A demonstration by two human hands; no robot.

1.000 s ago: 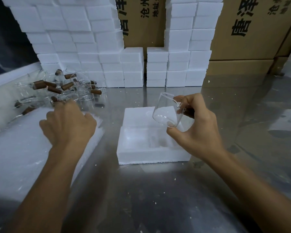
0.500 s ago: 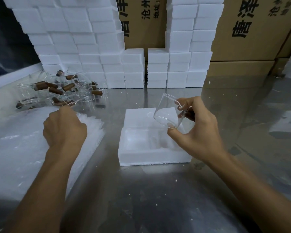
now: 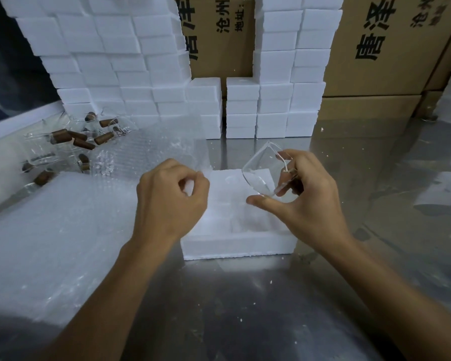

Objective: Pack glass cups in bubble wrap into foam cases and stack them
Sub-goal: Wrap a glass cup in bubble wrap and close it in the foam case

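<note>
The right hand (image 3: 307,201) holds a clear, rounded glass cup (image 3: 264,173) tilted in the air above the open white foam case (image 3: 235,246). Its thumb is under the base of the cup and its fingers (image 3: 296,158) are curled round the far side at the handle. The mouth of the cup points up and to the left.

The left hand (image 3: 171,201) is raised just left of the case, with its fingers (image 3: 193,178) curled in and pinching the edge of a translucent sheet of bubble wrap (image 3: 146,149). The sheet stands lifted off a flat white pile of bubble wrap sheets (image 3: 50,243) on the left of the grey metal desk (image 3: 245,308).

The foam case lies on the desk between the two hands; its recesses are partly hidden by the hands, and their contents cannot be made out.

At the far left lies a cluster of clear glass cups with brown handles (image 3: 73,142). A wall of stacked white foam cases (image 3: 141,74) stands at the back of the desk. Brown cardboard cartons with black printed characters (image 3: 375,48) stand behind them.
</note>
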